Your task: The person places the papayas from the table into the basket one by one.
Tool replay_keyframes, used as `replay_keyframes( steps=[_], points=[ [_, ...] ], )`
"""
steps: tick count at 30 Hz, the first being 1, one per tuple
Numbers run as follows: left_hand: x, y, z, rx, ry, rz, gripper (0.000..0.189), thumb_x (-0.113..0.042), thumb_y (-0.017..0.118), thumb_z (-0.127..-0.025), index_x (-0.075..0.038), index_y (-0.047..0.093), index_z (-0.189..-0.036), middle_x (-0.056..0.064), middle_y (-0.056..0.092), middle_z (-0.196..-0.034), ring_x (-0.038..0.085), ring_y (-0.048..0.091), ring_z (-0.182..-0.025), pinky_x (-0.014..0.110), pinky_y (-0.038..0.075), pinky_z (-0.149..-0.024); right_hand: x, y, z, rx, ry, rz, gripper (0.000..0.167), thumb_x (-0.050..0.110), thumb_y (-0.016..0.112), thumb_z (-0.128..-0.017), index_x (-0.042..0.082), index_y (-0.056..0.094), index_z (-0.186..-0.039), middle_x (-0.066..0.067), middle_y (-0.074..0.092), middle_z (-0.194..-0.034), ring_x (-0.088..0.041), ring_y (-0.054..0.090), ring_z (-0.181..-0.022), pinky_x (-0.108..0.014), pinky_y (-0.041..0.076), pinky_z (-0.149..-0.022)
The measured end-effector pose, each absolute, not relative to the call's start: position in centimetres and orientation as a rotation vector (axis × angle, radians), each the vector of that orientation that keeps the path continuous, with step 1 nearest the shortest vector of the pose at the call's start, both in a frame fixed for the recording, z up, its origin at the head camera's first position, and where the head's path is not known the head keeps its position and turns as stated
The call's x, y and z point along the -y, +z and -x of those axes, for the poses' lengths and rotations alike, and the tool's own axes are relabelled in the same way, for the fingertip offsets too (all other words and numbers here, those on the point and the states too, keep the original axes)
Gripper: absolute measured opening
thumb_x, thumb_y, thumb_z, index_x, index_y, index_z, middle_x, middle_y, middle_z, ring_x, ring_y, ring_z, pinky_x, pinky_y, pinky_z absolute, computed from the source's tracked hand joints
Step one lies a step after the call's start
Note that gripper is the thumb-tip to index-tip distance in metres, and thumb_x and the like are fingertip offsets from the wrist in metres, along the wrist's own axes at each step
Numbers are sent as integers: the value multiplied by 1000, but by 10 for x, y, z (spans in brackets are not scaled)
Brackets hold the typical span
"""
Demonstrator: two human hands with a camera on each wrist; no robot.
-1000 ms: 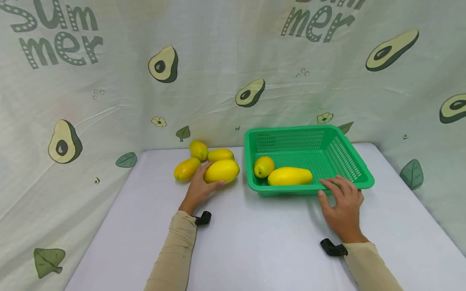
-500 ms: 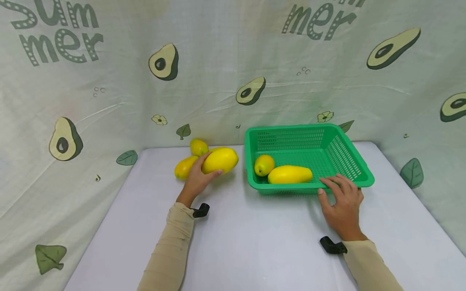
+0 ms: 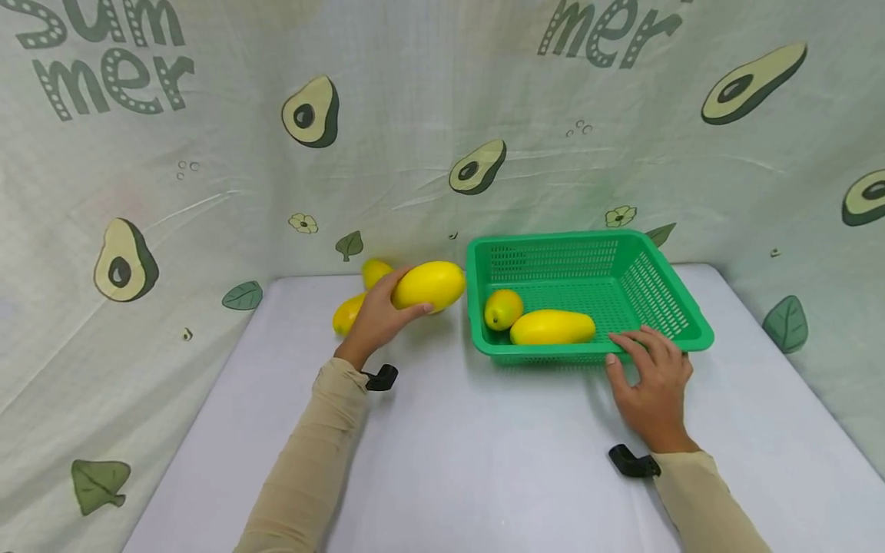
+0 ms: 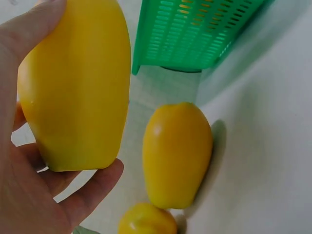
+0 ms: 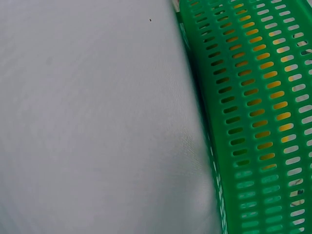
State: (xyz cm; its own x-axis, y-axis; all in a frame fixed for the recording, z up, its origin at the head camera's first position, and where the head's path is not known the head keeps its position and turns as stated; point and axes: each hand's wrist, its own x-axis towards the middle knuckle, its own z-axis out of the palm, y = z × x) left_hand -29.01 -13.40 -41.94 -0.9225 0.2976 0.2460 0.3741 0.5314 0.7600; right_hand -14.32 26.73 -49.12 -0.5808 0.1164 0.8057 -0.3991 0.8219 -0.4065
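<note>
My left hand (image 3: 380, 313) holds a large yellow papaya (image 3: 430, 286) above the table, left of the green basket (image 3: 539, 353). In the left wrist view, the thumb lies across one side of this papaya (image 4: 78, 92) and fingers show behind and below it. My right hand (image 3: 653, 392) holds the basket's front rim near its right corner, fingers over the rim and thumb in front. Inside the basket lie a rounder orange-yellow fruit (image 3: 503, 309) and a long yellow papaya (image 3: 553, 328). The right hand is out of its own wrist view.
Behind the left hand, more yellow fruits lie on the white table, one at the back (image 3: 375, 271) and one at the left (image 3: 348, 313). Another fruit (image 4: 178, 156) shows in the left wrist view. A printed cloth (image 3: 387, 177) hangs behind the table.
My left hand has lifted the papaya off the table, moving it up and back, then slightly right toward the basket. The right hand stays at the rim.
</note>
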Motion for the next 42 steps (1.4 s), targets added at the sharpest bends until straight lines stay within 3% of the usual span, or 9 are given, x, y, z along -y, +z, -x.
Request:
replay_keyframes(
  steps=[26,42],
  points=[
    [82,-365,306,2740,-1181,904,82,-62,75,-81,-22,49,-148,-3,52,-143,14,51,-118,40,43,-100,-268,-493,145,2083,707,-213,45,41,53,-97,4,73,-113,-19,63,-116,-42,45,-128,-71,20,-94],
    [32,-348,316,2809,-1109,1006,78,-50,75,-86,-12,47,-148,2,56,-135,16,52,-109,34,45,-96,-268,-491,144,2093,695,-207,45,40,52,-97,3,72,-113,-20,62,-116,-41,44,-130,-71,19,-94]
  ],
)
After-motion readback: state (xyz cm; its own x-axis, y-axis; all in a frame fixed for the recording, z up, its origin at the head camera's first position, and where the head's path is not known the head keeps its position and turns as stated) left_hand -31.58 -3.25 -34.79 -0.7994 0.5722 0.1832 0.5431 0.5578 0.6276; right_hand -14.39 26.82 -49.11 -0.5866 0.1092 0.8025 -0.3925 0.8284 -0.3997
